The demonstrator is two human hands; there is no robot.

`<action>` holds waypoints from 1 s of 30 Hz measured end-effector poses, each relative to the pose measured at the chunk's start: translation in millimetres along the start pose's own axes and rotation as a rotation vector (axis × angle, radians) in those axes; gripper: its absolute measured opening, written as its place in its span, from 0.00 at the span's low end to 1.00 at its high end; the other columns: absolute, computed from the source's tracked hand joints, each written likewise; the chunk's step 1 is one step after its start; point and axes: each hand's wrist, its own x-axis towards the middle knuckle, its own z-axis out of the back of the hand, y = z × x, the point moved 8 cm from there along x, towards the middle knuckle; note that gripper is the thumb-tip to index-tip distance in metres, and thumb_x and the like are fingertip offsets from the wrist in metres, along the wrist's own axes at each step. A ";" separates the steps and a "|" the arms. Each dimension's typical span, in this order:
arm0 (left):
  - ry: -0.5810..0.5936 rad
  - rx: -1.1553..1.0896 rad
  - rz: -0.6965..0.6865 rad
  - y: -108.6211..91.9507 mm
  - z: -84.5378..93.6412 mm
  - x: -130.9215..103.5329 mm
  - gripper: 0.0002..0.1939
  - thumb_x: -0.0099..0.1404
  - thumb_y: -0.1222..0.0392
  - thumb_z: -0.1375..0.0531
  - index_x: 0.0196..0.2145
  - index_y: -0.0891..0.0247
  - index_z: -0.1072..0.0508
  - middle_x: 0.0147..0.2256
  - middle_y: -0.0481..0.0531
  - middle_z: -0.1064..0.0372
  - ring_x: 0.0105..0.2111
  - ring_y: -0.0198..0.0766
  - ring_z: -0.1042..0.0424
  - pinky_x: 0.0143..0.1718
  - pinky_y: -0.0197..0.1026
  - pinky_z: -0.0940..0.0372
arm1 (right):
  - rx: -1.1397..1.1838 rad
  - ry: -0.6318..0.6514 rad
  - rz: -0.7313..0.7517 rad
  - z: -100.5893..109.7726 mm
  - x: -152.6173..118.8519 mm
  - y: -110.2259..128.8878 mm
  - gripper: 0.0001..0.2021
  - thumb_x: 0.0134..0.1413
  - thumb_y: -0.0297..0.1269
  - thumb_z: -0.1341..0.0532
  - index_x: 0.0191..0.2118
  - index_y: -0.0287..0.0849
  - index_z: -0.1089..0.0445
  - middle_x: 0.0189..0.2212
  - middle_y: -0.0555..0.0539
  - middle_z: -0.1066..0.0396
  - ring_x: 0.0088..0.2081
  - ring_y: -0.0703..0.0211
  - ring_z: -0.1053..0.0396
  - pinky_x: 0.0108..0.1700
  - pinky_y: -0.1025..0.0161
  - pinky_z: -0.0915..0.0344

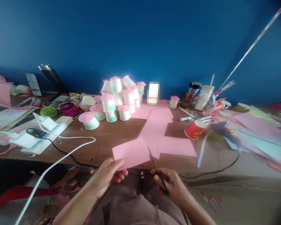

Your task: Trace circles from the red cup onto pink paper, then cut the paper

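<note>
My left hand (115, 172) pinches the lower left part of a pink sheet of paper (131, 153), thumb on top, above the table's front edge. In my right hand (168, 179) is a pair of dark scissors (155, 165), blades pointing up and away, tips beside the right edge of that sheet. Whether the blades touch the paper I cannot tell. More pink paper pieces (178, 146) lie on the table just beyond, overlapping. Behind my left hand stand several upside-down white paper cups (118, 98), stacked and topped with pink paper discs.
A white power strip (46, 137) with plugged-in chargers sits at the left, its white cable (70, 152) hanging over the front edge. At the right are a red paper cup (194, 129), a dark-lidded jar (192, 92) and loose coloured paper (259, 134). A blue wall (140, 37) rises behind.
</note>
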 end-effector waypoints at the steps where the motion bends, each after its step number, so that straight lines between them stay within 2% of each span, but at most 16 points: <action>1: -0.007 0.066 -0.050 -10.5 1.5 2.6 0.17 0.53 0.48 0.37 0.27 0.67 0.30 0.22 0.52 0.29 0.18 0.29 0.36 0.18 0.30 0.44 | 0.014 -0.003 -0.003 0.2 -2.3 -0.7 0.25 0.47 0.58 0.38 0.39 0.37 0.30 0.16 0.55 0.38 0.18 0.67 0.42 0.21 0.68 0.45; 4: -0.015 0.274 -0.192 -41.0 0.7 14.3 0.17 0.56 0.48 0.39 0.26 0.68 0.28 0.24 0.53 0.28 0.17 0.28 0.39 0.18 0.32 0.45 | 0.044 -0.020 -0.030 0.2 -11.1 -2.6 0.28 0.43 0.60 0.37 0.38 0.37 0.30 0.15 0.55 0.39 0.18 0.67 0.43 0.21 0.68 0.45; 8: 0.002 0.513 -0.350 -73.8 -10.6 35.9 0.14 0.56 0.49 0.40 0.29 0.64 0.26 0.25 0.49 0.28 0.17 0.29 0.38 0.21 0.33 0.43 | 0.096 -0.057 -0.084 1.2 -25.9 -4.0 0.29 0.38 0.61 0.34 0.37 0.38 0.29 0.16 0.55 0.41 0.18 0.67 0.44 0.21 0.68 0.44; 12: -0.045 0.708 -0.390 -95.7 -17.1 64.6 0.16 0.57 0.48 0.42 0.23 0.64 0.29 0.13 0.46 0.38 0.16 0.35 0.37 0.20 0.35 0.44 | 0.117 -0.079 -0.095 7.3 -40.0 -9.3 0.32 0.36 0.63 0.35 0.38 0.37 0.30 0.15 0.56 0.43 0.18 0.67 0.45 0.21 0.68 0.43; 15: -0.130 0.832 -0.426 -113.0 -18.3 85.7 0.18 0.57 0.47 0.42 0.21 0.64 0.32 0.14 0.47 0.38 0.16 0.36 0.36 0.20 0.36 0.45 | 0.145 -0.050 -0.079 11.9 -48.2 -16.7 0.34 0.37 0.65 0.36 0.39 0.36 0.31 0.16 0.57 0.44 0.18 0.68 0.45 0.21 0.68 0.42; 18: -0.225 0.945 -0.504 -130.6 -22.6 98.7 0.16 0.56 0.48 0.41 0.30 0.66 0.28 0.22 0.51 0.30 0.25 0.40 0.30 0.26 0.37 0.41 | 0.155 -0.046 -0.069 16.7 -54.0 -22.6 0.33 0.38 0.64 0.36 0.40 0.37 0.30 0.17 0.56 0.44 0.18 0.68 0.45 0.22 0.68 0.40; 21: -0.347 1.038 -0.602 -142.1 -31.7 96.0 0.22 0.58 0.50 0.40 0.47 0.65 0.31 0.39 0.57 0.26 0.40 0.46 0.28 0.38 0.41 0.37 | 0.144 -0.071 -0.057 19.7 -57.2 -24.2 0.31 0.41 0.63 0.37 0.40 0.38 0.29 0.16 0.55 0.43 0.18 0.67 0.44 0.23 0.67 0.39; 23: -0.434 1.088 -0.686 -143.2 -42.7 83.7 0.24 0.61 0.53 0.43 0.53 0.64 0.35 0.49 0.61 0.31 0.47 0.49 0.31 0.43 0.44 0.38 | 0.137 -0.075 -0.053 19.8 -58.5 -24.1 0.31 0.42 0.63 0.37 0.40 0.38 0.28 0.16 0.55 0.42 0.18 0.67 0.44 0.23 0.67 0.39; 25: -0.441 1.136 -0.795 -135.8 -62.6 66.4 0.20 0.65 0.55 0.47 0.54 0.60 0.35 0.54 0.59 0.35 0.49 0.47 0.32 0.44 0.43 0.39 | 0.140 -0.086 -0.043 21.2 -60.2 -23.2 0.31 0.42 0.63 0.38 0.41 0.38 0.28 0.16 0.55 0.42 0.18 0.67 0.44 0.23 0.67 0.39; 27: -0.338 1.201 -0.901 -119.2 -90.5 49.3 0.15 0.67 0.56 0.49 0.48 0.56 0.30 0.48 0.52 0.30 0.43 0.42 0.29 0.41 0.41 0.37 | 0.152 -0.119 -0.020 25.7 -63.1 -21.1 0.31 0.42 0.63 0.38 0.41 0.38 0.28 0.16 0.54 0.42 0.18 0.66 0.43 0.22 0.66 0.39; 29: -0.164 1.271 -1.012 -97.2 -121.9 33.2 0.12 0.67 0.56 0.49 0.42 0.53 0.27 0.41 0.47 0.27 0.37 0.38 0.28 0.36 0.38 0.37 | 0.173 -0.173 0.001 33.1 -67.5 -18.6 0.31 0.42 0.62 0.37 0.41 0.38 0.28 0.16 0.54 0.41 0.18 0.66 0.42 0.23 0.66 0.40; 30: -0.078 1.296 -1.072 -86.5 -136.4 25.3 0.11 0.67 0.56 0.49 0.40 0.53 0.27 0.40 0.45 0.26 0.37 0.37 0.29 0.37 0.38 0.37 | 0.181 -0.203 0.009 37.1 -69.9 -17.3 0.30 0.43 0.62 0.37 0.41 0.38 0.29 0.16 0.54 0.40 0.18 0.66 0.41 0.23 0.66 0.40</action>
